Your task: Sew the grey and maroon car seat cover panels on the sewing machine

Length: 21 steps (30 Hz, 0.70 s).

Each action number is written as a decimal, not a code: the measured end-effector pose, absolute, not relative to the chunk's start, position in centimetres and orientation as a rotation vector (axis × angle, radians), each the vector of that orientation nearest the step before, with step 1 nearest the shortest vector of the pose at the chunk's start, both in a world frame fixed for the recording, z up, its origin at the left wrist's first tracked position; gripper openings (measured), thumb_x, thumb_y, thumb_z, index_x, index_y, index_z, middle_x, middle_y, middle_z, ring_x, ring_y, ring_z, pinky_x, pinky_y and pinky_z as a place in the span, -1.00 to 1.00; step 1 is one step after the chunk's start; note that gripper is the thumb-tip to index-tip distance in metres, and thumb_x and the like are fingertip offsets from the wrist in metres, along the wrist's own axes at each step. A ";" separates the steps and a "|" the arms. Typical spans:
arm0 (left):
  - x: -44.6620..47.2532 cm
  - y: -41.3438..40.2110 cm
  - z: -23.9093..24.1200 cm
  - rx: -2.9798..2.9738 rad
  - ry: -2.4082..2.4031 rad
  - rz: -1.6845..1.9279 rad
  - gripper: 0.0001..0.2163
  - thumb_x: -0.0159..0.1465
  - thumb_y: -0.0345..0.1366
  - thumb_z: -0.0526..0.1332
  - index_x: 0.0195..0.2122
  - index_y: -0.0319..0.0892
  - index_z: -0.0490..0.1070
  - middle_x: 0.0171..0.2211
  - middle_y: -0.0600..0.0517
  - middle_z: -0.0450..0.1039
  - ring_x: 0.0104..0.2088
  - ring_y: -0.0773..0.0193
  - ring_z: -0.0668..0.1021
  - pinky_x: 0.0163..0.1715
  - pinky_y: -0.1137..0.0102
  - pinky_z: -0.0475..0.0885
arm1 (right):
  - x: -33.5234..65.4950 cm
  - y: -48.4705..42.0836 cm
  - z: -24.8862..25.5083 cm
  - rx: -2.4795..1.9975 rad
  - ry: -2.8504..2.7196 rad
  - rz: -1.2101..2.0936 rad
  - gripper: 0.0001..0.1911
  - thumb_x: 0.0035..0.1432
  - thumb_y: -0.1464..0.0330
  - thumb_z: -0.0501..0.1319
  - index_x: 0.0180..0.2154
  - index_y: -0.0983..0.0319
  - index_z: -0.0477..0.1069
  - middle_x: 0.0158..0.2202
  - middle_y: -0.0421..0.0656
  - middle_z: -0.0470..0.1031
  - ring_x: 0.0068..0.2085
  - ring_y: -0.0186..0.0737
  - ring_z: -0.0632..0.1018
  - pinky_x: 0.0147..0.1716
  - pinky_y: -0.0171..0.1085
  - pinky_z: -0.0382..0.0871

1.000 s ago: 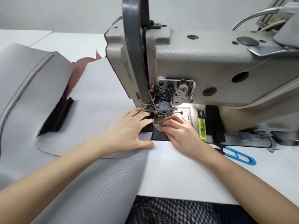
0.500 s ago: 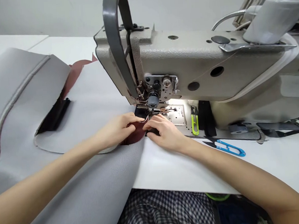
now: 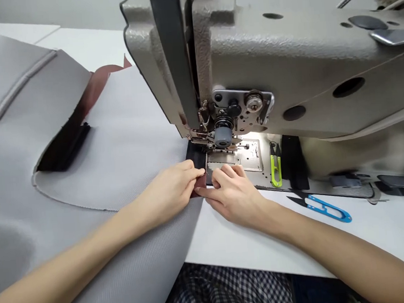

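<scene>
A large grey fabric piece (image 3: 124,134) with reddish-brown edging and a black strip (image 3: 196,155) lies left of and under the sewing machine (image 3: 271,59). Just in front of the presser foot, my left hand (image 3: 171,183) pinches the fabric's edge between thumb and fingers. Close beside it, my right hand (image 3: 230,191) has its fingers curled, with thumb and forefinger on the same edge. Between the two hands a small reddish-brown patch (image 3: 200,181) shows. The fingertips partly hide the edge.
Yellow-green thread snips (image 3: 275,165) lie on the machine bed right of the needle plate (image 3: 250,155). Blue thread snips (image 3: 328,208) lie on the white table (image 3: 243,245) near my right forearm. A black strip (image 3: 293,161) stands beside the yellow-green snips.
The view has moved closer to the machine. Both hands have shifted slightly toward me from the presser foot, and the fabric opening between them has flattened and narrowed.
</scene>
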<state>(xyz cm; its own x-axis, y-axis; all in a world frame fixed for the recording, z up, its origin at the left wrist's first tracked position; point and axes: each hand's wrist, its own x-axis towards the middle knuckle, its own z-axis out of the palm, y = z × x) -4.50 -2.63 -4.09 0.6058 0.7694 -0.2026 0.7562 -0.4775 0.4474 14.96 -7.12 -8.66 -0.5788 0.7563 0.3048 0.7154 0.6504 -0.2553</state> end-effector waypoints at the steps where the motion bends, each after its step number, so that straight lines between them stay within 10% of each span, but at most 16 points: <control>1: -4.6 -2.6 -4.3 2.367 1.199 0.039 -0.69 0.36 -0.40 -0.10 -0.24 -0.16 0.45 -0.34 0.01 0.35 -0.38 0.29 0.43 -0.37 0.37 0.30 | 14.9 -7.0 -8.6 -1.158 -2.481 0.152 -0.73 0.33 0.37 0.13 -0.05 0.01 0.54 -0.31 -0.12 0.33 -0.23 -0.13 0.26 -0.17 -0.14 0.13; 21: -3.4 -0.1 -5.1 2.660 1.169 -0.175 -0.77 0.30 -0.55 -0.02 -0.19 -0.26 0.40 -0.16 -0.10 0.42 -0.15 0.12 0.43 -0.13 0.23 0.42 | 14.8 -4.7 -8.2 -1.355 -2.419 0.319 -0.74 0.36 0.33 0.13 -0.05 -0.01 0.56 -0.26 -0.12 0.31 -0.16 -0.14 0.29 -0.13 -0.13 0.08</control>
<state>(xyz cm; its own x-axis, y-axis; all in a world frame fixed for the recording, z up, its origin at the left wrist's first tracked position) -3.39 -0.12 -5.07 0.6745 0.7107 -0.1999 0.7381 -0.6552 0.1612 14.79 -4.67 -8.17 -0.4821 0.8553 0.1898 0.7770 0.5175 -0.3584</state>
